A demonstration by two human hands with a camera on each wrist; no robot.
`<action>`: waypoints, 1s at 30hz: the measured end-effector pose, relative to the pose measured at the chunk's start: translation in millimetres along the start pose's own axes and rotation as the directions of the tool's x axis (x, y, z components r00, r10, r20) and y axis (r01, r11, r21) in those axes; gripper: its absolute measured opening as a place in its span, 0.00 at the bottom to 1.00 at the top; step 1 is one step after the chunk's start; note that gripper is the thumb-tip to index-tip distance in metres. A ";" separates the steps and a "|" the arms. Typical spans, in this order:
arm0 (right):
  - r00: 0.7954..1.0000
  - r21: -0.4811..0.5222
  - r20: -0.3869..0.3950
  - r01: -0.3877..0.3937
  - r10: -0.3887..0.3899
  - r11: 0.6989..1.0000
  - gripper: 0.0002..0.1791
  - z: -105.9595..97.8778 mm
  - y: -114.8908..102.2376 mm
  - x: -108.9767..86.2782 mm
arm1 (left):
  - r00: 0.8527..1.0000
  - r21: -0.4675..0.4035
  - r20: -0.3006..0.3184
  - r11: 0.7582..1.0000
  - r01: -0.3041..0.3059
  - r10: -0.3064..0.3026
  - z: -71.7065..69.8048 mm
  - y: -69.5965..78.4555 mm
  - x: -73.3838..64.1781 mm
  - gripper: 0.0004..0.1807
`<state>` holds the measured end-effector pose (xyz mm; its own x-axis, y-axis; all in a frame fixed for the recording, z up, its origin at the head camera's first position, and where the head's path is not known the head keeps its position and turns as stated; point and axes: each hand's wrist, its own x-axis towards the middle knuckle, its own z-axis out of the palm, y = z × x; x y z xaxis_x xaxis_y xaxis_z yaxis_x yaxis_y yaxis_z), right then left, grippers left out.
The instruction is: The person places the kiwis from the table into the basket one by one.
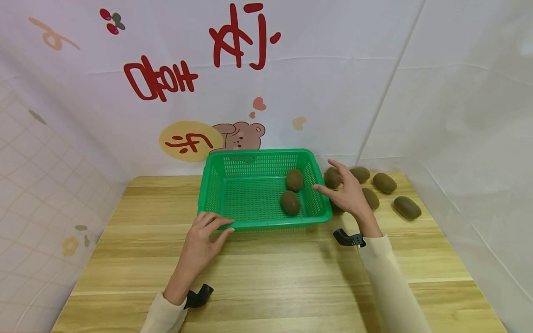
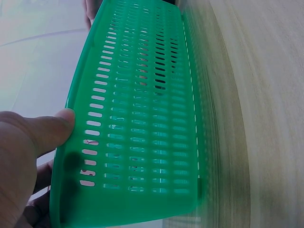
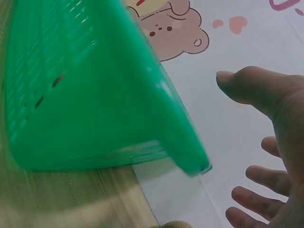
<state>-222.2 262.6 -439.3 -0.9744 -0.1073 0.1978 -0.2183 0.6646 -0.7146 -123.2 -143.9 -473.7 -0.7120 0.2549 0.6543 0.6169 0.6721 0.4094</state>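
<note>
Across the middle of the head view, a green basket (image 1: 266, 225) sits on the tabletop (image 1: 266, 282), with the upper kiwi (image 1: 294, 179) and the lower kiwi (image 1: 290, 202) inside it, near its right end. The left hand (image 1: 202, 238), lower left of centre, is clamped on the near rim by the basket's left corner, thumb on the outer face and fingers across the edge. The right hand (image 1: 350, 193), right of centre, holds nothing: its thumb and fingers stand apart beside the right rim, and the right wrist view shows a gap between thumb and plastic.

Just below and around that hand lie the loose kiwis: the nearest kiwi (image 1: 331, 177) is partly behind its fingers, close to the basket's right wall, and another by the rim is mostly hidden. The far-right kiwi (image 1: 407, 207) lies well clear of the fingers, toward the right edge of the tabletop.

Each fruit is probably light and firm with a little give, its fuzzy skin offering good grip, though a hard squeeze could bruise it; thumb and fingertips across the rounded middle should suit, as it may roll. The basket looks light, thin-walled and slightly flexible, so its rim is the stiffest place to hold.
</note>
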 end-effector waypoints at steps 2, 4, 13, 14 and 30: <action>1.000 0.027 -0.004 -0.016 0.016 1.000 0.50 0.6 3.7 -2.5 | 1.000 0.000 0.001 1.000 -0.001 0.001 0.1 0.2 0.2 0.14; 0.999 0.050 -0.013 -0.030 0.030 0.998 0.50 0.8 6.7 -4.9 | 1.000 0.000 0.002 1.000 0.000 0.000 0.1 0.4 0.2 0.14; 0.994 0.090 -0.072 -0.079 0.085 0.993 0.50 1.3 20.5 -14.5 | 1.000 0.003 0.002 1.000 0.002 -0.002 0.3 1.3 0.4 0.14; 0.994 0.093 -0.075 -0.078 0.085 0.993 0.51 1.2 21.6 -15.7 | 1.000 0.004 0.001 1.000 0.001 -0.001 0.4 1.3 0.4 0.14; 0.984 0.174 -0.087 -0.136 0.153 0.975 0.54 7.6 52.7 -19.9 | 0.999 -0.010 0.026 0.999 0.030 -0.030 0.5 0.8 -1.2 0.13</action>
<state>-214.8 294.1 -486.0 -0.9878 0.0603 0.1439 -0.0898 0.5342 -0.8406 -122.0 -143.3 -474.4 -0.7384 0.2527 0.6252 0.5987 0.6722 0.4355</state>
